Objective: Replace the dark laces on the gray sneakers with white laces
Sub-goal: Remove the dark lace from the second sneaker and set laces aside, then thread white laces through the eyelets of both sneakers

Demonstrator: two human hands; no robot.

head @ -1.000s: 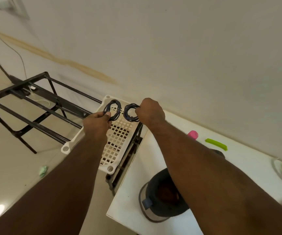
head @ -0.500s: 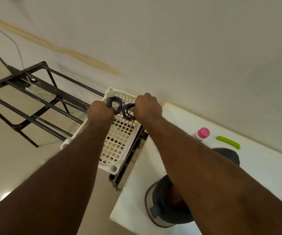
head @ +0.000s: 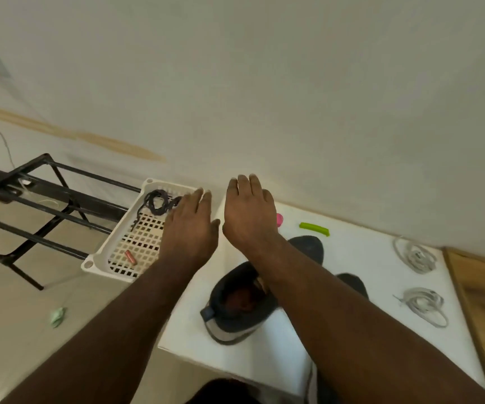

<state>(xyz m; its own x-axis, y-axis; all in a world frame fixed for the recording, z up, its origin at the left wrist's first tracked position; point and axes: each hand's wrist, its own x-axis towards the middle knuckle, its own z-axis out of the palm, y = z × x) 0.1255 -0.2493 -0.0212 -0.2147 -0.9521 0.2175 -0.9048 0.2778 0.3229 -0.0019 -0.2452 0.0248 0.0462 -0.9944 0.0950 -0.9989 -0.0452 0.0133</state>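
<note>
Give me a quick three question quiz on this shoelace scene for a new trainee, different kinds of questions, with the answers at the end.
1. True or false: the left hand is gripping the dark laces.
2. Multiple choice: where do the dark laces lie? A) in the white basket B) on the white table C) inside the gray sneaker
3. Short answer: how many coils of white laces lie on the table, and on which side of the sneakers?

Key
1. False. Both the left hand and the right hand are open and hold nothing.
2. A.
3. Two coils, to the right of the sneakers.
</note>
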